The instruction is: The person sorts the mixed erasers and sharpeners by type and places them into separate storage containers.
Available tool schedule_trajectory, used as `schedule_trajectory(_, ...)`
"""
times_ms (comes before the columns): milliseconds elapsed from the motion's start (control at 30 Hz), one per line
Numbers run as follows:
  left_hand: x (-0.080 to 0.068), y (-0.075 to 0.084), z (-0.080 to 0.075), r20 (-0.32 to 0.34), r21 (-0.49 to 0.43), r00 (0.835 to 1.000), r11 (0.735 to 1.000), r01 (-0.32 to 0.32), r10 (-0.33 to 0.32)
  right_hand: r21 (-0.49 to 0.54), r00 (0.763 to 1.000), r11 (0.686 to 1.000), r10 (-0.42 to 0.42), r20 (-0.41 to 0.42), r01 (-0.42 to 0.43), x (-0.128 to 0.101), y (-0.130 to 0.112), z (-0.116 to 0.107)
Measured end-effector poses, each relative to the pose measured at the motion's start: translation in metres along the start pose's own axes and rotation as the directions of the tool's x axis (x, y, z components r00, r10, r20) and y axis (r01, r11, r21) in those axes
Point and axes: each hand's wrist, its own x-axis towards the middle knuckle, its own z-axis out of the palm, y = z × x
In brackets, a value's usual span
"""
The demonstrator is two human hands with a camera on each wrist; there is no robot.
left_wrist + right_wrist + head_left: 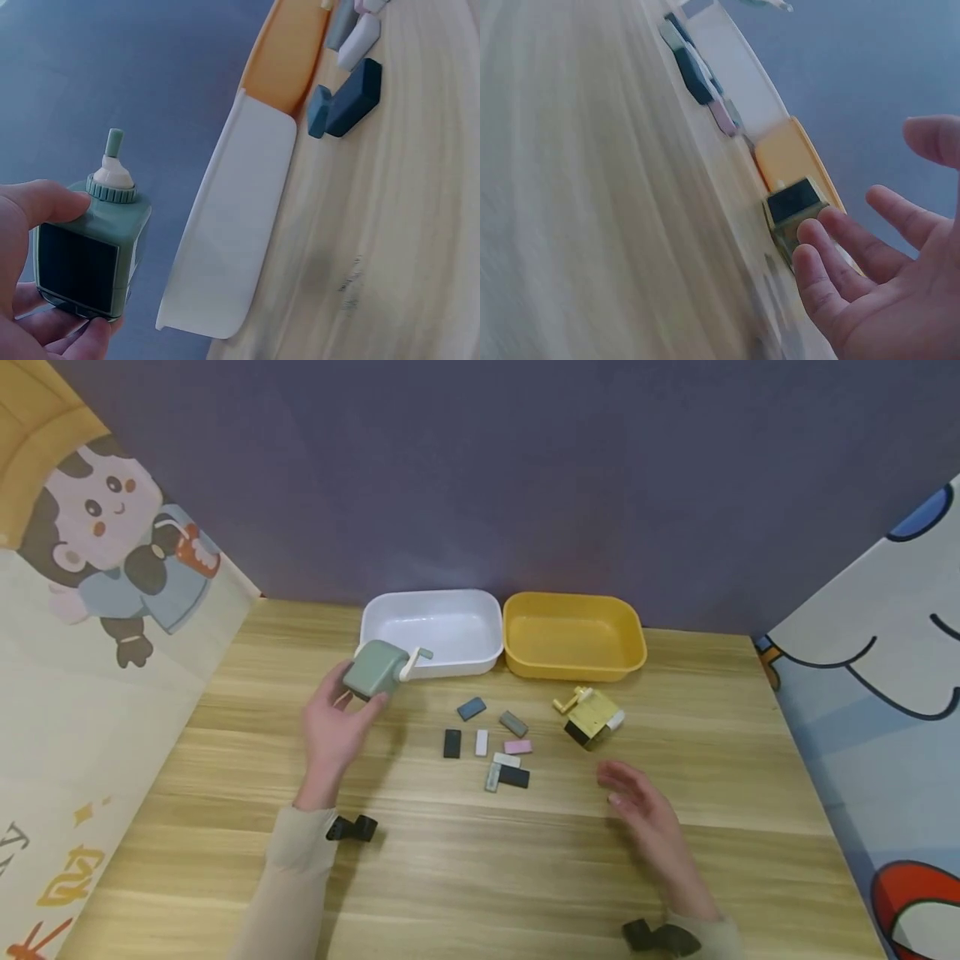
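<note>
My left hand grips a green hand-crank pencil sharpener, thumb on one side and fingers on the other. It is held up at the near left corner of the white bin. In the left wrist view the sharpener shows a dark panel and a white crank with a green knob. My right hand is low over the table with its fingers loosely extended, holding nothing. Just beyond its fingertips a yellow hand-crank pencil sharpener lies on the table, its crank towards the left.
A yellow bin stands against the white one at the back wall. Several small eraser-like blocks, among them a black one, a blue one and a pink one, lie mid-table. Printed walls flank the wooden table.
</note>
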Motion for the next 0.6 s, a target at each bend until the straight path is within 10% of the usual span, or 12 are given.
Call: schedule_trajectory(600, 0.035, 0.01, 0.003, 0.073, -0.068, 0.997, 0.998, -0.006, 0.011, 0.024, 0.991, 0.994, -0.106, -0.081, 0.108, -0.002, -0.005, -0.023)
